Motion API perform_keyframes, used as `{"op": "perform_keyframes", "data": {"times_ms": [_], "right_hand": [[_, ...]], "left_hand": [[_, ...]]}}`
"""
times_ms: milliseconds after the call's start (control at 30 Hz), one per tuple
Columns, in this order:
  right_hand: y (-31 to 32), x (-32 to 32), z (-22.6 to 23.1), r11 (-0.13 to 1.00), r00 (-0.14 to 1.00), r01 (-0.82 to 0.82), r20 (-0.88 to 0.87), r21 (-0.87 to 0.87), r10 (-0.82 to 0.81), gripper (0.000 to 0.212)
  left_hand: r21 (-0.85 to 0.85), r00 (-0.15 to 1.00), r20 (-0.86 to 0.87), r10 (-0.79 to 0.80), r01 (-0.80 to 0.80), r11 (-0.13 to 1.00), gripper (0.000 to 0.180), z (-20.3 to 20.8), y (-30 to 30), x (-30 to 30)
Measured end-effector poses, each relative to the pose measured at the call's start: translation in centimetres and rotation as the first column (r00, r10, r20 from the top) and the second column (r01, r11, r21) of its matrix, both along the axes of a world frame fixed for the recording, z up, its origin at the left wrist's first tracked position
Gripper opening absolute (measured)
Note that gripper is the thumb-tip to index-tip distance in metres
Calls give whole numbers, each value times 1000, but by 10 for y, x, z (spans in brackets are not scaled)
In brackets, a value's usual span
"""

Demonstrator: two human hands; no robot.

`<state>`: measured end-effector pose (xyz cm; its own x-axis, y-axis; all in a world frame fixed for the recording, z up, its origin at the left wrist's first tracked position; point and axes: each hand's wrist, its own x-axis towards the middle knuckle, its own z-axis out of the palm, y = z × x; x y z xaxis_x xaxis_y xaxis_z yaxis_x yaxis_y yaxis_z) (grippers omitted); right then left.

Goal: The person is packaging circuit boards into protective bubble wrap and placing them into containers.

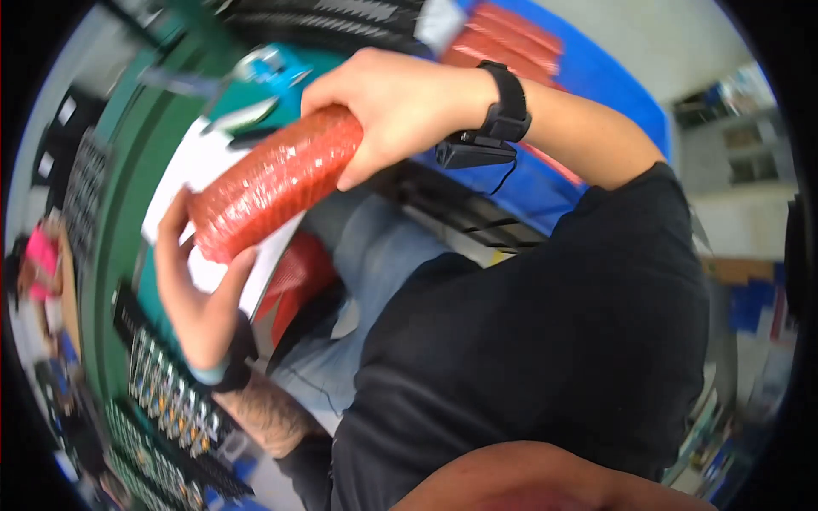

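Note:
A thick roll-shaped bundle in shiny red bubble wrap (pixel 268 183) is held up between both of my hands, tilted with its far right end higher. My right hand (pixel 383 106) wraps over the upper right end, with fingers on top and thumb below. My left hand (pixel 198 294) grips the lower left end between thumb and fingers. What is inside the wrap is hidden. Under the bundle lies a white sheet (pixel 175 170) on the green work surface (pixel 230 98).
Similar red wrapped bundles (pixel 507 43) lie in a blue-lined bin (pixel 609 81) at upper right. Black racks of circuit boards (pixel 170 392) stand lower left. A blue-and-white item (pixel 273 66) sits on the bench. Red plastic (pixel 298 272) hangs near my legs. A person in pink (pixel 43 260) is far left.

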<state>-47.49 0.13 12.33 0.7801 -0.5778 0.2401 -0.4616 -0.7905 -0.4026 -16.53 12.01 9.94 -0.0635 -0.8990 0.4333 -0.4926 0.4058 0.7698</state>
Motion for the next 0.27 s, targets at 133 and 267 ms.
{"op": "perform_keyframes", "data": {"times_ms": [133,267], "right_hand": [[18,-142,30,825,856,454,91,337,-509,44],[3,-317,-13,590,613,704,84,395,-786,54]], "left_hand": [[-20,997,-67,-40,38,999,72,0,-11,-19],[213,999,30,16,-23,977,77,-26,-16,0]]}}
